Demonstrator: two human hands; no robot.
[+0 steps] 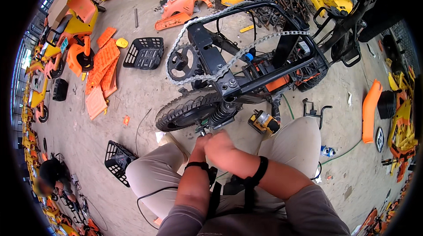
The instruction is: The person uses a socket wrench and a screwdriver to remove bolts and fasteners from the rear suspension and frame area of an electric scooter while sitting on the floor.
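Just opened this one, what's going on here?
A person's left hand and right hand are close together beside the treaded wheel of a stripped-down black bike frame. A shiny metal piece shows just beyond them; their exact grip is hidden. A silver chain lies draped along the frame, and a yellow-and-black power tool is by the right knee. Another person is at the far left, with loose orange panels on the floor.

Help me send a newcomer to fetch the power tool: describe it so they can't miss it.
Start at the big black frame draped with a silver chain. Below it in the picture, just left of the person's right knee, is the yellow-and-black power tool. Its yellow sets it apart from the all-black metal bracket to its right.
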